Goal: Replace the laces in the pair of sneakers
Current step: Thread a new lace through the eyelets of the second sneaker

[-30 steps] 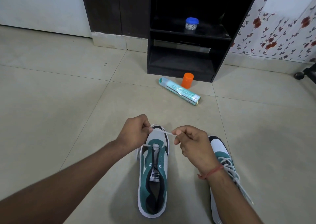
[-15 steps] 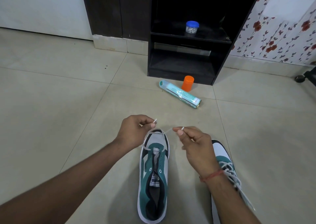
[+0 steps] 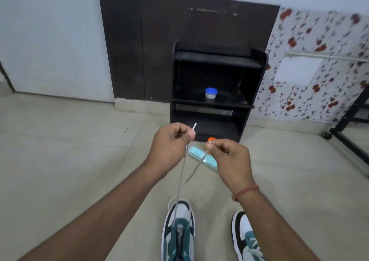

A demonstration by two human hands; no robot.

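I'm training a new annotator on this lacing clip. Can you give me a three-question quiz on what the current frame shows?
1. True or false: both ends of the lace are held up above the left sneaker.
2. What does the right hand pinch: A) an orange cap, B) a lace tip, C) a shoe tongue?
3. Which sneaker already shows lacing across its front?

Key:
1. True. The left hand and right hand each pinch one end.
2. B.
3. The right sneaker.
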